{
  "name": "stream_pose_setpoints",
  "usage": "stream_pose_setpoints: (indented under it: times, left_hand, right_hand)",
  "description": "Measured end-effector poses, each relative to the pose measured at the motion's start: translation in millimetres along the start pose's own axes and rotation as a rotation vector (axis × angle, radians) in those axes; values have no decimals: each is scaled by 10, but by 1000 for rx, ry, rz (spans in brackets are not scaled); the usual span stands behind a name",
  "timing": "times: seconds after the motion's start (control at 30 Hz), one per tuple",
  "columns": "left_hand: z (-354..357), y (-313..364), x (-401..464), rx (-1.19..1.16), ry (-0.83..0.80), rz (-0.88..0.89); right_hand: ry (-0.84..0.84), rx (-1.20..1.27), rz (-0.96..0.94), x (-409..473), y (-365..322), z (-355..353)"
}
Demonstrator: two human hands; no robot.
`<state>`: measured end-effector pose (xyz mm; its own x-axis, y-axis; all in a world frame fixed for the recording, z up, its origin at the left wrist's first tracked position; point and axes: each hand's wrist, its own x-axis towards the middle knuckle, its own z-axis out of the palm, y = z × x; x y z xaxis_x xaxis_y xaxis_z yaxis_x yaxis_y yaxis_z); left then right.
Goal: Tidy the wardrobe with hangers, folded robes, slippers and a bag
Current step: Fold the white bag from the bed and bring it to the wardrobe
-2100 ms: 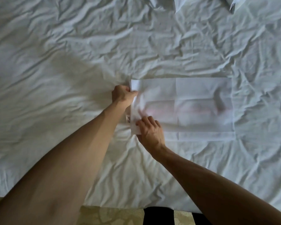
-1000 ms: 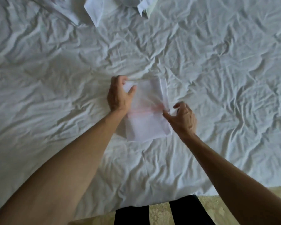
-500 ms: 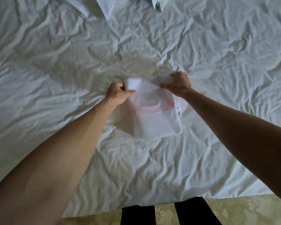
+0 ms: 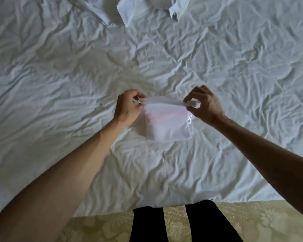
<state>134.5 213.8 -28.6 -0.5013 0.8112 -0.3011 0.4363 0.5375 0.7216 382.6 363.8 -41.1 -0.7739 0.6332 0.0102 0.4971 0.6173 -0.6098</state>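
The left hand (image 4: 128,109) and right hand (image 4: 204,105) each pinch a top corner of the folded white bag (image 4: 168,124), which hangs between them over a rumpled white bedsheet (image 4: 59,75). Beyond the grip lies crumpled white cloth (image 4: 128,11); nearer the person, patterned beige carpet (image 4: 101,227).

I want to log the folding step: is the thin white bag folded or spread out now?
Folded. The thin white fabric bag forms a small compact rectangle, and the left hand and right hand pinch its top corners over the wrinkled white bedsheet.

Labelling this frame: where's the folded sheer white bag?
Head view, centre: the folded sheer white bag hangs over the rumpled white bedsheet, left hand and right hand pinching its top corners.
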Motion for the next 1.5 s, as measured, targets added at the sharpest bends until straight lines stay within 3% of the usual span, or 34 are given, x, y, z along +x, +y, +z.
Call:
stream_pose_setpoints:
  times: [0.33,0.5,0.7,0.8,0.9,0.97,1.1,1.17,1.33,1.5]
  left_hand:
    - [288,-248,-699,430,-19,394]
    - [395,-445,-943,537,-127,409]
    - [628,-680,-924,580,-249,378]
    - [752,-715,-997,527,-229,291]
    - [803,-597,-1046,358,-173,22]
    - [809,-463,-999,268,-166,-200]
    - [849,-349,-863,243,-43,-521]
    - [892,-398,-796,175,-38,-605]
    - [985,-543,-659,65,-150,-649]
    - [891,-463,-702,-9,-219,-675]
  right_hand:
    - [13,-161,-209,-583,-13,238]
    - [-138,-190,-300,-811,12,399]
    - [-298,-238,-268,-980,134,701]
    - [-349,-228,-197,-1030,118,778]
    - [-346,-159,-60,-1020,12,774]
    - [-310,-105,159,-985,-66,771]
    - [-27,-52,684,-887,-138,773]
    - [-72,-1,874,-837,-161,789]
    - [-314,8,825,-727,-244,921]
    - [-297,201,868,-729,-330,786]
